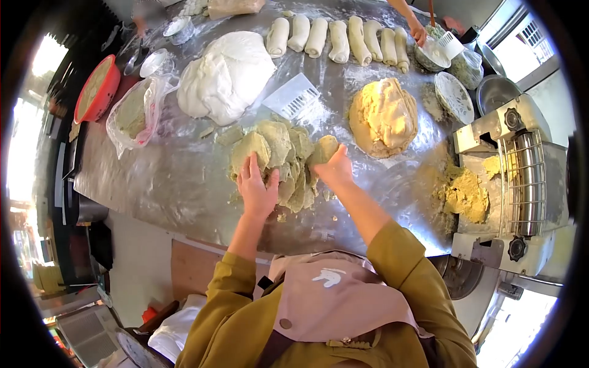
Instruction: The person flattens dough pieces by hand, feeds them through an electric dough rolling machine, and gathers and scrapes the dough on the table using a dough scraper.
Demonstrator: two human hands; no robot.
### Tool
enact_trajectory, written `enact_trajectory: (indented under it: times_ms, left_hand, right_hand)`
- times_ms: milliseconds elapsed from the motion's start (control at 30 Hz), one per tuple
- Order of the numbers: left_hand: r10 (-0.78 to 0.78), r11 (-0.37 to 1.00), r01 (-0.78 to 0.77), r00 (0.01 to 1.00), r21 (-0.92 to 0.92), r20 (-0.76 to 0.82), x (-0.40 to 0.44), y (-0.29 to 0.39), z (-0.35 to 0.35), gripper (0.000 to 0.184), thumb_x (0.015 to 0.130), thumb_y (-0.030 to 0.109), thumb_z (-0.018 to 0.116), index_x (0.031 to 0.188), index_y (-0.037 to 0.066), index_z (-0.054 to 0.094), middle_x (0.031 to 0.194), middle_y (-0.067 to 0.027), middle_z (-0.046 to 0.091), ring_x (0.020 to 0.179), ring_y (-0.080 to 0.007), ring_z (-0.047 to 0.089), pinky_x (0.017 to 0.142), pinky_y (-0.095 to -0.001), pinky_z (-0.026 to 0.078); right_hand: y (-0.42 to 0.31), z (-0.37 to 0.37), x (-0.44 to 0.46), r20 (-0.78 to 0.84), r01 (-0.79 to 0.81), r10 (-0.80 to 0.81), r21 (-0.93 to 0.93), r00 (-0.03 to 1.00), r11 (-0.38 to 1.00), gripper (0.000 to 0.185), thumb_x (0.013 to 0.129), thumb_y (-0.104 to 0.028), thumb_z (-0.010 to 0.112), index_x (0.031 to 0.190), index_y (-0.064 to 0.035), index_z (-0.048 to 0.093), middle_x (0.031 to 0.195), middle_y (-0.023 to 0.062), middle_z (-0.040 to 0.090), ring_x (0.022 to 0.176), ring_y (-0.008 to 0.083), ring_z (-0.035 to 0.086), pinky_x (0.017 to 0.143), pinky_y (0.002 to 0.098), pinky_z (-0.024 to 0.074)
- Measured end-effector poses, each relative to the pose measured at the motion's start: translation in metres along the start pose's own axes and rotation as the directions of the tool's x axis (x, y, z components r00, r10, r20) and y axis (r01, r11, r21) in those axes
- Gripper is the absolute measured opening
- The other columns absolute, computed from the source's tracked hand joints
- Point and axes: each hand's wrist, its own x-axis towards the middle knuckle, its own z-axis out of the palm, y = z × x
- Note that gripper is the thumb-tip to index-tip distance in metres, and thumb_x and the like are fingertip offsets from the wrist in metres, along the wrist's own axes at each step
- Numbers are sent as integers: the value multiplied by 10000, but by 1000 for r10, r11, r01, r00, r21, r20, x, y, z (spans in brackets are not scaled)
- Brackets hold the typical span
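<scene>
A pile of greenish, flaky dough pieces (293, 165) lies on the metal table in front of me. My left hand (257, 190) rests on the pile's left side, fingers apart, its fingertips against a rounded flat piece (250, 153). On the right side of the pile, my right hand (336, 170) grips a greenish dough piece (324, 148) between thumb and fingers. Small crumbs are scattered below the pile. Just beyond lies a translucent plastic scraper (292, 96) with slots, and right of it sits a large yellow dough lump (384, 118).
A big white dough mass (226, 76) and several white dough rolls (339, 42) lie farther back. Left are a red bowl (98, 88) and a plastic bag (132, 116). At right stands a roller machine (526, 184) beside yellow crumbly dough (467, 195). Another person's hand (418, 34) reaches into a bowl.
</scene>
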Motion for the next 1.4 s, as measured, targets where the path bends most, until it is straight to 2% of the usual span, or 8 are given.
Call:
enact_trajectory:
  times_ms: [233, 367, 633, 867, 933, 1033, 1167, 1400]
  left_hand:
    - [-14, 1000, 14, 1000, -7, 19, 0, 1, 2, 723, 812, 281, 666, 1400, 13, 344, 1349, -237, 411, 1243, -400, 372, 1055, -494, 258]
    - [-14, 1000, 14, 999, -1, 46, -1, 0, 0, 733, 807, 280, 673, 1401, 11, 338, 1358, -238, 395, 1247, -421, 356, 1058, -494, 260]
    - [21, 994, -23, 1000, 105, 22, -21, 17, -3, 786, 799, 342, 666, 1417, 10, 311, 1451, -270, 255, 1319, -433, 266, 1084, -487, 241]
    - [107, 992, -107, 994, -60, -14, -33, 48, 14, 752, 814, 243, 669, 1430, 27, 297, 1466, -268, 225, 1354, -411, 225, 1087, -498, 217]
    - [44, 999, -43, 999, 16, -20, -34, 54, 21, 742, 824, 248, 663, 1433, 36, 296, 1470, -268, 218, 1360, -403, 221, 1081, -497, 218]
    - [-36, 994, 42, 998, 98, -57, -32, 57, 35, 734, 833, 292, 659, 1440, 84, 303, 1481, -258, 209, 1366, -395, 224, 1071, -507, 227]
    - [-111, 987, 120, 990, 106, -85, -29, 64, 51, 717, 855, 340, 634, 1448, 111, 304, 1495, -249, 190, 1374, -385, 218, 1071, -488, 235]
    - [-172, 958, 176, 984, 228, -36, -29, 120, 69, 692, 875, 330, 603, 1447, 96, 294, 1517, -237, 120, 1376, -395, 190, 1078, -487, 238]
  right_hand:
    - [22, 4, 8, -155, 28, -18, 64, 988, 998, 686, 626, -135, 793, 1196, 4, 438, 1027, 197, 629, 942, 330, 637, 815, 391, 514]
    - [53, -13, 8, 13, -163, 200, 631, 980, 759, 505, 666, 1, 764, 1110, -11, 524, 985, 105, 632, 776, 185, 638, 633, 347, 526]
    - [63, -128, -68, -91, 143, -115, 773, 989, 618, 557, 708, -4, 757, 1192, 12, 483, 1066, 90, 608, 901, 183, 620, 745, 336, 521]
    - [84, -348, -158, -676, 486, -277, 137, 683, 863, 737, 653, -223, 858, 1237, 4, 470, 1070, 112, 620, 995, 184, 577, 890, 297, 457]
    - [85, -414, -188, -849, 193, -268, -200, 455, 961, 736, 694, -282, 833, 1247, 27, 458, 1102, 136, 639, 1050, 249, 606, 903, 374, 498]
    - [109, -503, -212, -890, 174, -279, -229, 361, 958, 659, 752, -300, 787, 1240, 11, 471, 1054, 142, 641, 921, 237, 656, 760, 364, 569]
    - [138, -566, -215, -843, 308, -70, 117, 533, 944, 581, 815, -343, 719, 1222, -1, 486, 994, 102, 635, 830, 181, 664, 643, 310, 573]
    - [204, -615, -167, -600, -73, -57, -190, 798, 979, 328, 840, -342, 629, 945, -31, 641, 730, 117, 634, 668, 201, 624, 560, 355, 487]
